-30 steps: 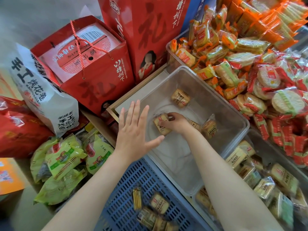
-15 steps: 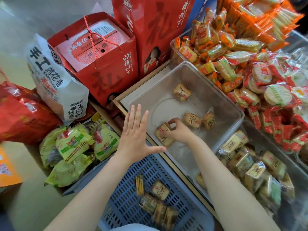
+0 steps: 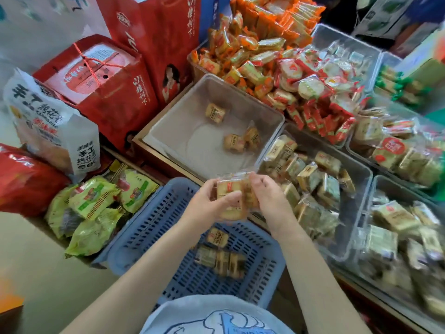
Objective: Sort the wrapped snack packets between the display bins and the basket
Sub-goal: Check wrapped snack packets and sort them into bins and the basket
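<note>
Both hands hold one clear-wrapped snack packet above the far rim of the blue slotted basket. My left hand grips its left side, thumb across the front. My right hand grips its right side. The basket holds several similar packets at its bottom. Beyond the hands, the clear display bin contains three packets, one at the back and two together at the right.
Clear bins packed with wrapped snacks fill the right side, with orange and red packets heaped behind. Red gift boxes, a white bag and green packs crowd the left.
My right hand lifted a packet out of the clear bin and brought it back over the basket. My left hand left the bin's edge and took hold of the packet too.
</note>
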### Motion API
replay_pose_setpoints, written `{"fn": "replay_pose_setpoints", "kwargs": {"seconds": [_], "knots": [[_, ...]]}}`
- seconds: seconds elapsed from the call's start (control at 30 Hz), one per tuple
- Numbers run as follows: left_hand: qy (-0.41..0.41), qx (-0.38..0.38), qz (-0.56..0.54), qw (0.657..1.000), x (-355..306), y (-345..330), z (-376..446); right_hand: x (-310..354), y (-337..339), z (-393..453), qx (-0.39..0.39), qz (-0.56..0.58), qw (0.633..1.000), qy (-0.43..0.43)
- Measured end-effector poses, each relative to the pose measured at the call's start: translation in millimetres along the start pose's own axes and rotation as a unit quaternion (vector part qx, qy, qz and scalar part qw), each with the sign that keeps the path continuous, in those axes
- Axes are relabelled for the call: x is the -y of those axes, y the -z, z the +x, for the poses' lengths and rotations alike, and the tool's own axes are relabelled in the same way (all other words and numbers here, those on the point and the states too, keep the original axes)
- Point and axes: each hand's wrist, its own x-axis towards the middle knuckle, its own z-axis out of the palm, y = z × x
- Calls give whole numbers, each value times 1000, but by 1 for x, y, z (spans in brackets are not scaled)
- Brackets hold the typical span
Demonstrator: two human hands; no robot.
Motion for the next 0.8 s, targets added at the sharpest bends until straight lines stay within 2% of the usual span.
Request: {"fn": "replay_pose_setpoints", "kwargs": {"seconds": [0.13, 0.37, 0.5, 0.8], "knots": [[58, 32, -15, 998, 15, -14, -34, -40, 15, -33, -6, 26, 999, -29], [80, 28, -39, 996, 27, -24, -56, -70, 36, -72, -50, 121, 988, -79], [88, 47, -45, 994, 31, -40, -62, -74, 46, -93, -36, 103, 992, -68], [91, 34, -21, 995, 38, -70, -81, -88, 64, -126, -30, 55, 996, -65]]}}
